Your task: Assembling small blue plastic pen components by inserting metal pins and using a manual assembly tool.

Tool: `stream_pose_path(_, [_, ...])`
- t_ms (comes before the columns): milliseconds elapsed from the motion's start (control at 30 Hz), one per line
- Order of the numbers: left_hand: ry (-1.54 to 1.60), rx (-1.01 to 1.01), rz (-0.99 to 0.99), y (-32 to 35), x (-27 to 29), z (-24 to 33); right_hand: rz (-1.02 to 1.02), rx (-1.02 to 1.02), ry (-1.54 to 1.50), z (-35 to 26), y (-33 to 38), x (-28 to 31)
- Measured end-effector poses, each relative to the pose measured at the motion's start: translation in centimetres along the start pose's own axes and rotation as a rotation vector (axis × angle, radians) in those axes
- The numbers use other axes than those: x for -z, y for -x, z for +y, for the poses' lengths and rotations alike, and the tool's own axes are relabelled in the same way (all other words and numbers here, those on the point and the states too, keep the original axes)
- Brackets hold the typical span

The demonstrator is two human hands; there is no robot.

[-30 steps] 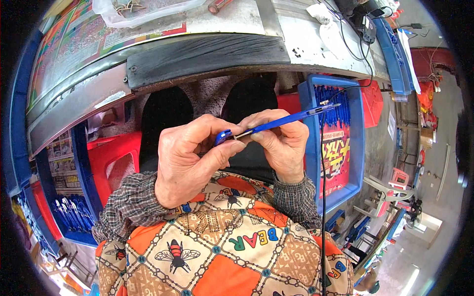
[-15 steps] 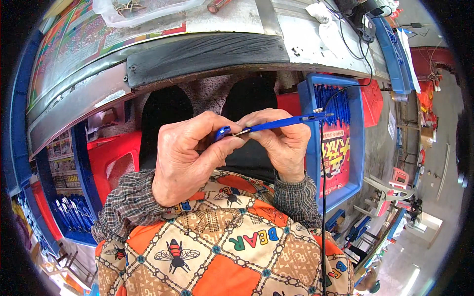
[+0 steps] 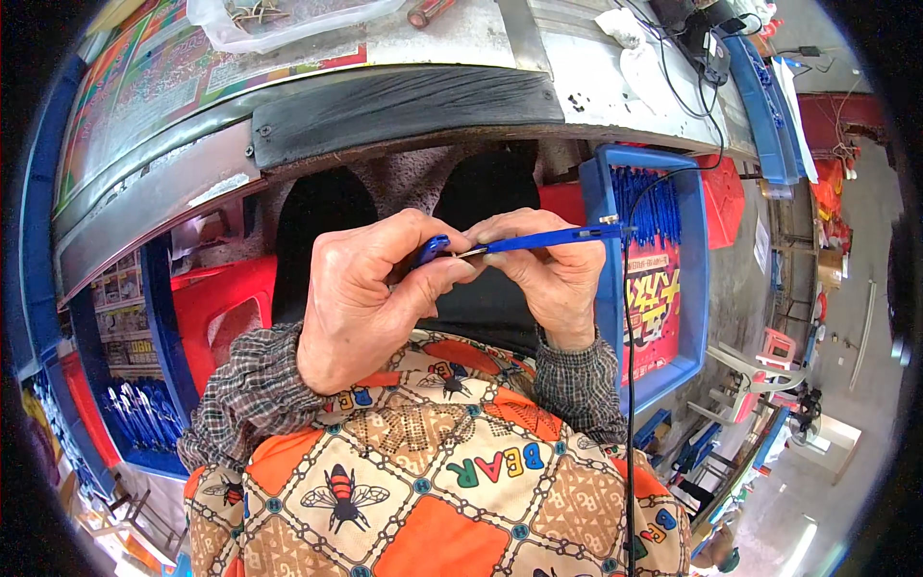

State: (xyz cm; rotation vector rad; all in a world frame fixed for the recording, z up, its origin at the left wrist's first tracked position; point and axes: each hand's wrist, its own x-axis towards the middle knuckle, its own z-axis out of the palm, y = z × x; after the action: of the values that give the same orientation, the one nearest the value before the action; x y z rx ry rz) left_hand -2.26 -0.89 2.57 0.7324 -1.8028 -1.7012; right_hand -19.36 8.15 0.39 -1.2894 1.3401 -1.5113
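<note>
Both my hands meet in front of my lap, above the dark trousers. My left hand (image 3: 358, 288) pinches a short blue piece with a rounded end (image 3: 432, 250) between thumb and fingers. In my right hand (image 3: 556, 274) is a long narrow blue plastic piece (image 3: 538, 240), its far end slotted and pointing right. A thin metal tip (image 3: 474, 252) shows between the two hands, at the inner end of the long piece. Whether it joins the short piece is hidden by my fingertips.
On the right stands a blue tray (image 3: 697, 288) with a row of blue pieces (image 3: 649, 207). Another blue tray (image 3: 154, 365) at left holds several more. The metal-edged workbench (image 3: 413, 106) runs ahead, bearing a clear plastic tub (image 3: 288, 34). A black cable (image 3: 630, 385) hangs at right.
The short blue piece in my left fingers has tilted slightly upward. The slotted end of the long blue piece has shifted a little to the left. Both hands keep their grip.
</note>
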Motion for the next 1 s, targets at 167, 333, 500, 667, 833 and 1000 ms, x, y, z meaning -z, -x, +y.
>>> stream_pose_path(167, [-0.027,-0.03,-0.017,-0.2,-0.1,-0.1,0.002,0.003,0.022,-0.1,0.0,0.2])
stream_pose_path(333, [-0.093,-0.034,-0.04,0.0,0.1,0.1,-0.03,0.012,0.065,-0.1,0.0,0.4])
stream_pose_path(500, [-0.087,0.0,-0.063,0.0,-0.1,0.1,-0.049,0.084,0.16,0.4,0.0,0.7])
stream_pose_path(667, [-0.071,-0.004,-0.084,0.0,-0.2,-0.1,-0.06,0.118,0.199,0.3,-0.2,0.7])
stream_pose_path(833, [-0.116,-0.044,-0.083,0.0,0.0,-0.3,-0.087,0.051,0.221,0.1,-0.5,0.7])
stream_pose_path(1000, [-0.183,-0.099,-0.074,0.1,0.2,-0.9,-0.114,-0.03,0.214,-0.3,-0.6,0.6])
